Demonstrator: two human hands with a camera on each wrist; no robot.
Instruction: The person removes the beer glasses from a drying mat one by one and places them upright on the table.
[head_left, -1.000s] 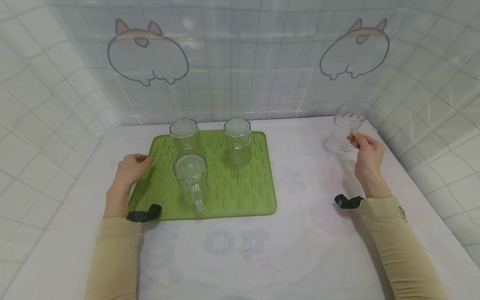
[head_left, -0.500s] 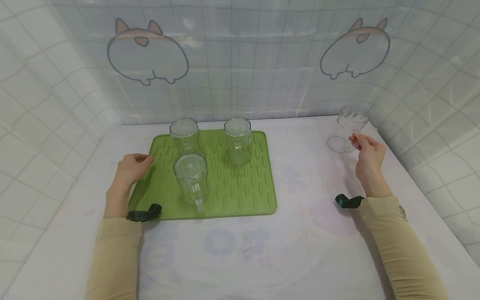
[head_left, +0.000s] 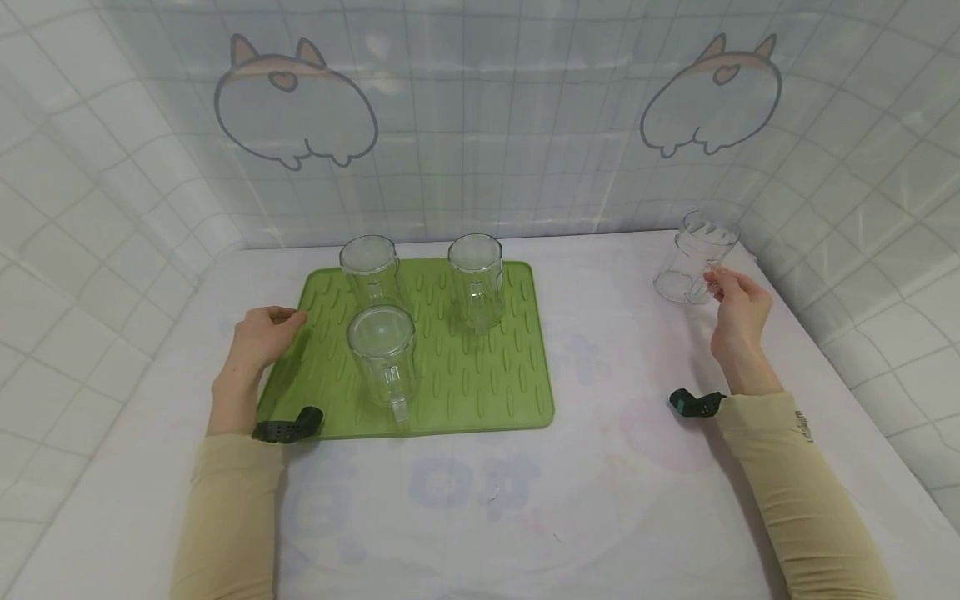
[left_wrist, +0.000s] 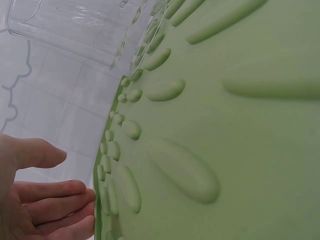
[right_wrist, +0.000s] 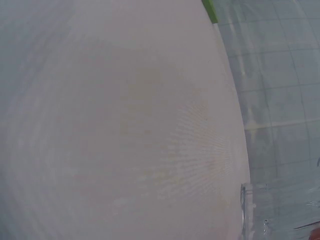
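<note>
At the back right, a clear glass mug (head_left: 684, 265) stands on the cloth, overlapped at its handle side by my right hand (head_left: 738, 312). The thumb and fingertips of that hand pinch its handle. Only the mug's edge (right_wrist: 246, 212) and a sliver of fingertip show at the lower right of the right wrist view. Beside the left edge of a green ridged mat (head_left: 480, 392), my left hand (head_left: 262, 337) lies with loosely bent fingers and holds nothing. In the left wrist view its fingertips (left_wrist: 87, 195) are right at the mat's edge, thumb apart.
Three more glass mugs are on the mat: one at the back left (head_left: 369, 265), one at the back middle (head_left: 476, 267) and one in front (head_left: 381, 333), handles facing me. A white patterned cloth (head_left: 600, 500) covers the table. Tiled-print sheets (head_left: 480, 125) rise behind and at both sides.
The mug at the right has shifted slightly to the right together with my right hand. My left hand and the mugs on the mat have stayed put.
</note>
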